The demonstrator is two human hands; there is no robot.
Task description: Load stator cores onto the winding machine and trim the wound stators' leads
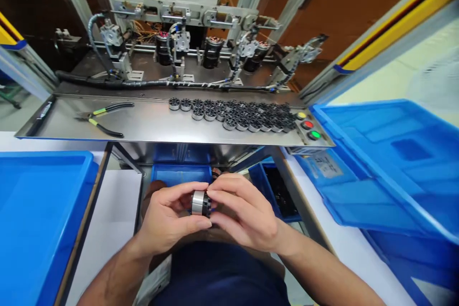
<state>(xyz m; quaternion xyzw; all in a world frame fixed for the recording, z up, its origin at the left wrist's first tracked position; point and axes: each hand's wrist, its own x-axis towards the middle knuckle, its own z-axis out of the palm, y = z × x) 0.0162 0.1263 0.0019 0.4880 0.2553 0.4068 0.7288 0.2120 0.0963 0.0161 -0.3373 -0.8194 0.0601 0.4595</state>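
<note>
Left hand and right hand, part-curled, grip one silver-black ring. Pliers lie toward the tray's left edge

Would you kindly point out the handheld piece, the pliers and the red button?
Handheld piece (pixel 198 202), head view: its silver band.
Pliers (pixel 107 108), head view: the upper handle.
Red button (pixel 307 125), head view: its cap.

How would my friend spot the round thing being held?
Find the long metal tray, then look below it to the left hand and right hand. Between them is a round part with a silver band and black end. Unlike the clustered parts on the tray, this one is held.
</note>
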